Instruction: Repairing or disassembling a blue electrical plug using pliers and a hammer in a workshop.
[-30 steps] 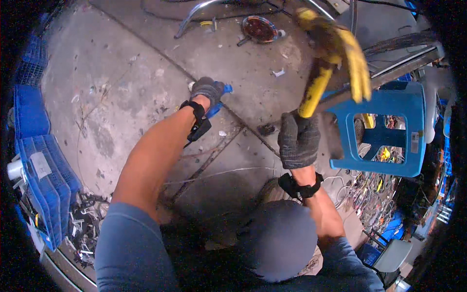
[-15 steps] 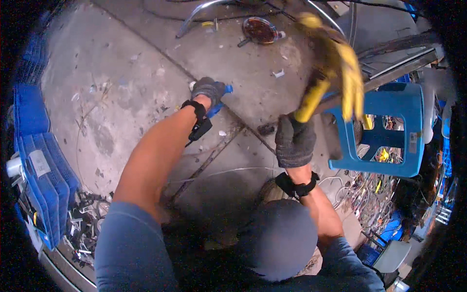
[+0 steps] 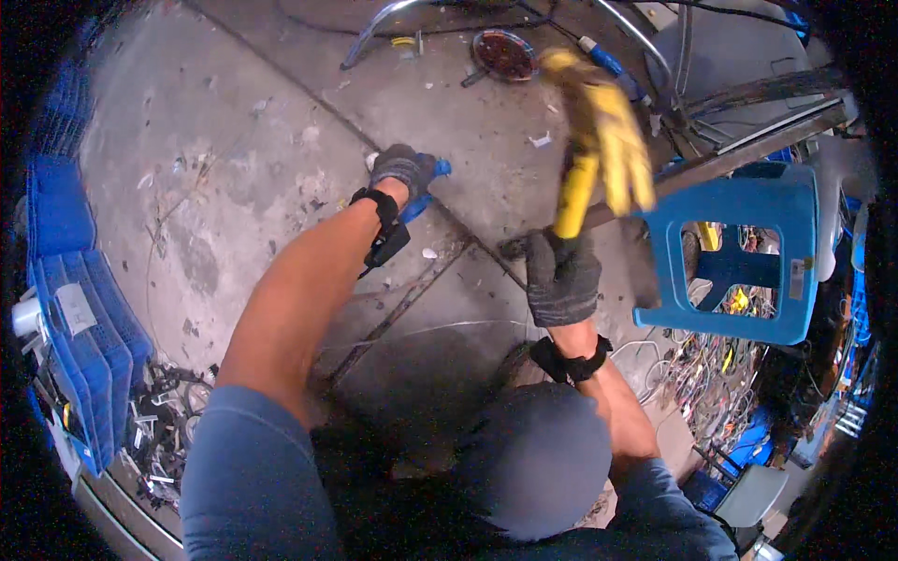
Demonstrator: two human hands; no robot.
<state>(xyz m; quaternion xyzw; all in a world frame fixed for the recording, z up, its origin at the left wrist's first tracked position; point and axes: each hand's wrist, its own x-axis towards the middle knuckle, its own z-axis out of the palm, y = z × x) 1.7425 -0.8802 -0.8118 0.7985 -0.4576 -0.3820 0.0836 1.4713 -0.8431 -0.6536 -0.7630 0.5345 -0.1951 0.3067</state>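
Observation:
My left hand [image 3: 404, 170], in a grey knit glove, is closed round a blue piece [image 3: 418, 208] whose ends stick out past the fingers, low over the concrete floor [image 3: 243, 215]. Its kind is hidden by the fingers. My right hand [image 3: 564, 280], gloved the same, is closed at the lower end of a yellow-and-dark thing [image 3: 582, 192]. That thing rises away from me, its far part motion-blurred and finger-like, so its kind is unclear. Black straps circle both wrists. Beside the right hand, a long dark metal bar [image 3: 720, 168] slants up to the right.
A blue plastic stool [image 3: 797, 280] lies tipped on the right, with a heap of wires [image 3: 716, 360] behind. Blue crates [image 3: 89, 346] stand left, near dark and white scraps [image 3: 159, 430]. Farther off are a round pan-like thing [image 3: 505, 54] and a bent metal tube [image 3: 360, 42].
The yellow-and-dark thing has swung left and somewhat upright, and my right hand has shifted slightly left with it. My left hand has barely moved.

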